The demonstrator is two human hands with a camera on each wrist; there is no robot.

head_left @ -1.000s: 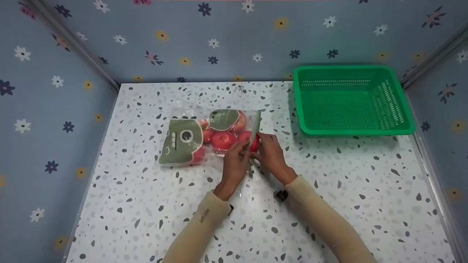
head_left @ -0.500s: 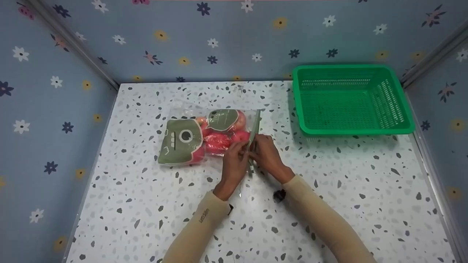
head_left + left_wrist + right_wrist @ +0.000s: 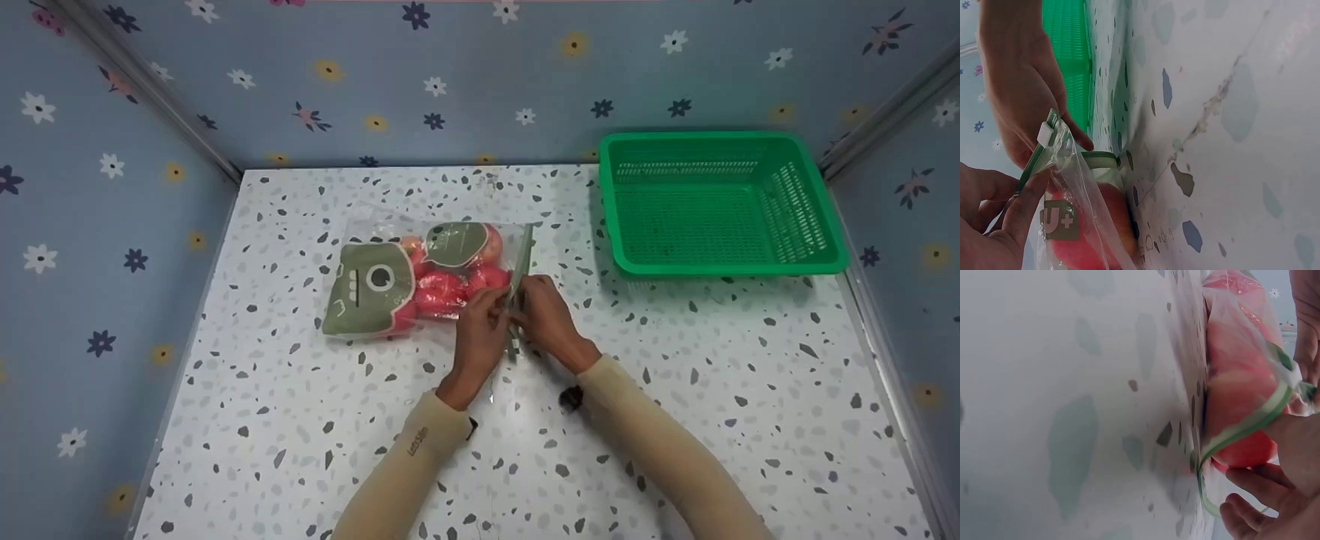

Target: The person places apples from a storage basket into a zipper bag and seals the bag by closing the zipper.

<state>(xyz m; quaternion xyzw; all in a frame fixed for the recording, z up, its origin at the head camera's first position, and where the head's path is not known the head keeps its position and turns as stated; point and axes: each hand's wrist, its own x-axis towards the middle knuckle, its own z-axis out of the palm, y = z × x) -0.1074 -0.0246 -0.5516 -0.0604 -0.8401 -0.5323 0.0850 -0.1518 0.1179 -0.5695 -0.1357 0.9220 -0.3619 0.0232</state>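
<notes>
A clear slider zip bag (image 3: 369,289) with green monster print lies flat on the table, its green-edged mouth facing right. Several red and pinkish, apple-like fruits (image 3: 441,294) are inside, one (image 3: 1244,416) close behind the parted mouth. With thumb and fingers, my left hand (image 3: 481,330) pinches the zip strip (image 3: 1033,163) at the mouth's near side. My right hand (image 3: 550,313) meets it from the other side, gripping the bag's edge, thumb at the strip and other fingers curled below. Near the strip's end sits a white slider (image 3: 1045,135).
A green plastic basket (image 3: 724,225) with perforated sides stands at the back right of the speckled white table (image 3: 300,450). Flower-patterned panels (image 3: 480,82) wall the table at the back and both sides.
The red fruits near the mouth have shifted left, deeper into the bag, and one has rolled over. Both hands stay at the zip edge; the right fingers have drawn slightly closer to the left hand.
</notes>
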